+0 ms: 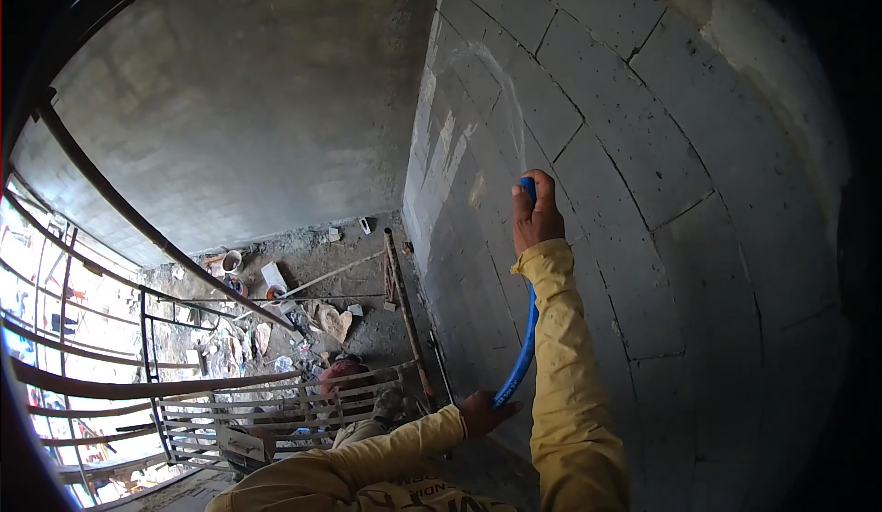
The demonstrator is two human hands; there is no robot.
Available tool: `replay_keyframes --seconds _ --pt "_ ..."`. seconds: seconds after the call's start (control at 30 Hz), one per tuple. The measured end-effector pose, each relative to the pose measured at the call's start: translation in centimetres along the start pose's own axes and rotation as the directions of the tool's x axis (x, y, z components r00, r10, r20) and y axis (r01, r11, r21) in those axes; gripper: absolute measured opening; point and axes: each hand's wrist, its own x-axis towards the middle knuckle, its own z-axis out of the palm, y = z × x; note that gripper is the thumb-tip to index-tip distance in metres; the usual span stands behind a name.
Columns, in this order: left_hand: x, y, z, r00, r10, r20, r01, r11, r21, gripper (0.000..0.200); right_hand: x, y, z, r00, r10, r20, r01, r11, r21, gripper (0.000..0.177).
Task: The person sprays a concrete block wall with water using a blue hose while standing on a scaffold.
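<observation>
A blue hose (525, 351) runs between my two hands in front of a grey block wall (643, 264). My right hand (537, 213) is closed around the hose near its upper end, with the thumb up by the mouth. From there a thin stream of water (514, 108) arcs upward and over to the left against the wall. Lower down, my left hand (484, 415) wraps round the same hose. Below the left hand the hose is hidden. Wet streaks show on the blocks near the corner.
A slatted platform (285, 411) lies below me at the left, with metal scaffold pipes (147, 209) beside it. Another person (342, 374) is lower down behind the slats. Buckets (232, 261), sacks (328, 320) and rubble cover the ground. A plastered wall (266, 98) meets the block wall.
</observation>
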Motion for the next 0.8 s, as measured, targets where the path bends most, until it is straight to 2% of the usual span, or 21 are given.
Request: replay_keyframes --seconds 0.17,0.27,0.37,0.43,0.53,0.73,0.8 --pt "0.3 0.0 -0.8 1.000 -0.015 0.011 0.015 1.000 0.012 0.052 -0.3 -0.5 0.2 0.996 -0.076 -0.047 0.081 0.990 0.113 0.035" --pt "0.6 -0.5 -0.7 1.000 -0.019 -0.008 0.019 1.000 0.011 0.053 -0.4 -1.2 0.0 0.996 -0.082 -0.041 0.085 0.992 0.093 0.028" --pt "0.4 -0.2 -0.9 1.000 -0.017 0.005 0.017 1.000 0.014 0.053 0.1 -0.6 0.6 0.996 -0.081 -0.044 0.082 0.996 0.040 0.028" --pt "-0.4 1.1 -1.5 0.999 -0.028 0.025 0.027 1.000 0.012 0.053 0.3 -0.3 0.8 0.999 -0.047 -0.011 0.047 0.999 0.017 0.028" --pt "0.6 -1.4 -0.1 0.999 0.045 0.008 -0.044 0.998 -0.046 0.053 0.6 0.1 1.2 0.999 -0.002 0.032 0.003 1.000 -0.030 0.028" --pt "0.0 -0.3 -0.8 0.996 0.000 0.091 -0.001 1.000 0.003 0.054 0.9 0.9 2.0 0.989 0.092 0.111 -0.080 0.991 -0.108 0.030" --pt "0.0 -0.1 -0.8 0.997 -0.024 0.077 0.023 1.000 0.011 0.053 1.0 0.8 1.9 0.986 0.116 0.121 -0.103 0.988 -0.112 0.031"
